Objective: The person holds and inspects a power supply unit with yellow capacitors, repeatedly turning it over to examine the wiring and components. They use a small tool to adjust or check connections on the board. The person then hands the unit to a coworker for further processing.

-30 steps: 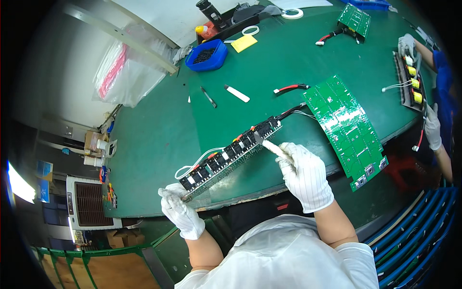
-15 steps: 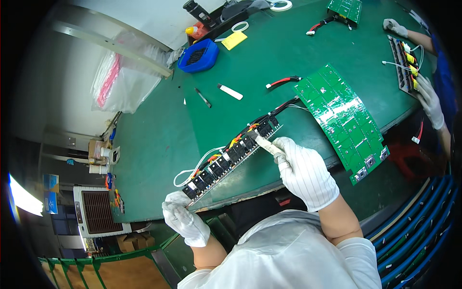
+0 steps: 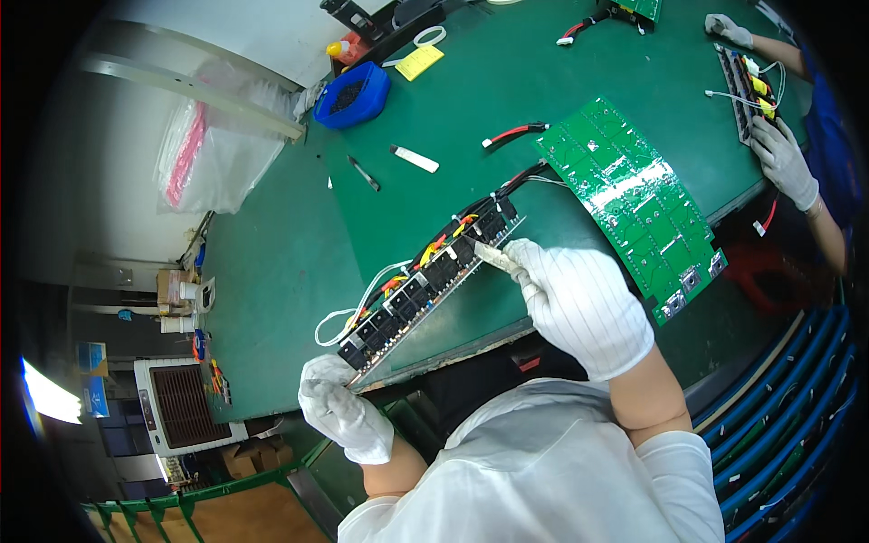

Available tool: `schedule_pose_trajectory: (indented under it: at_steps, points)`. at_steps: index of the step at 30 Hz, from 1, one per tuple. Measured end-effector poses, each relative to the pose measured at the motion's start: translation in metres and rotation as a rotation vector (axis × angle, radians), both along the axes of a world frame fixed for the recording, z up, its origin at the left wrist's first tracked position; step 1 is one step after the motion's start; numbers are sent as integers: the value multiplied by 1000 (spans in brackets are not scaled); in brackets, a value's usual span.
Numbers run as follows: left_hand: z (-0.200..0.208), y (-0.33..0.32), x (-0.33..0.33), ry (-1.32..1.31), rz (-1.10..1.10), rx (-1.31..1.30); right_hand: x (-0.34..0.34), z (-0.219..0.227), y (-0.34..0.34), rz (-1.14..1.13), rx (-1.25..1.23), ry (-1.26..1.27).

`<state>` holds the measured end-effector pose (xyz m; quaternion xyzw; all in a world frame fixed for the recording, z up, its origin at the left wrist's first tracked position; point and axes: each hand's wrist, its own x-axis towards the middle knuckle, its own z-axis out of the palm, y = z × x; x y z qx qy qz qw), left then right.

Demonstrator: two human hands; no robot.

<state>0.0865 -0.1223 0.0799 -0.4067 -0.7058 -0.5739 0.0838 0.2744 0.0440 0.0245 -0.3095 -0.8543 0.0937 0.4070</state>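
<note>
A long narrow circuit board (image 3: 433,282) slants up from the table's near edge, with a row of black block-shaped components and red, yellow, black and white wires along it. My left hand (image 3: 344,409), in a white glove, is closed on its lower left end. In the striped white glove, my right hand (image 3: 584,312) grips a flat pale-handled tool (image 3: 495,257); its grey end meets the components towards the board's far end. I cannot make out the tool's exact kind. Black and white wires run from the board's far end to a large green circuit board (image 3: 629,204) on the right.
A blue tub (image 3: 367,101) of small black parts stands at the back of the green table (image 3: 272,299), near a yellow pad (image 3: 419,63). A white-handled tool (image 3: 415,158) and a thin dark tool (image 3: 364,173) lie nearer. A co-worker's gloved hand (image 3: 783,163) holds another board.
The whole view has shifted slightly. The narrow board is turned a little, baring more of its lower edge. My right hand still holds the tool against the components. The co-worker's nearer hand has moved slightly.
</note>
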Motion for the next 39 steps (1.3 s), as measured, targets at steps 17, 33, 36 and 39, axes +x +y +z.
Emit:
schedule_pose_trajectory:
  at_steps: [17, 33, 36, 39]
  points:
    - [4, 2, -8, 107, 97, -85, 6, 21, 25, 27, -623, 685]
    - [-2, 3, -31, 48, 116, -31, -14, -23, -2, 51, -329, 247]
    - [1, 1, -34, 26, 104, -71, -12, -8, -6, 93, -474, 161]
    - [-4, 8, -38, 86, 169, -86, -9, -1, -7, 74, -442, 224]
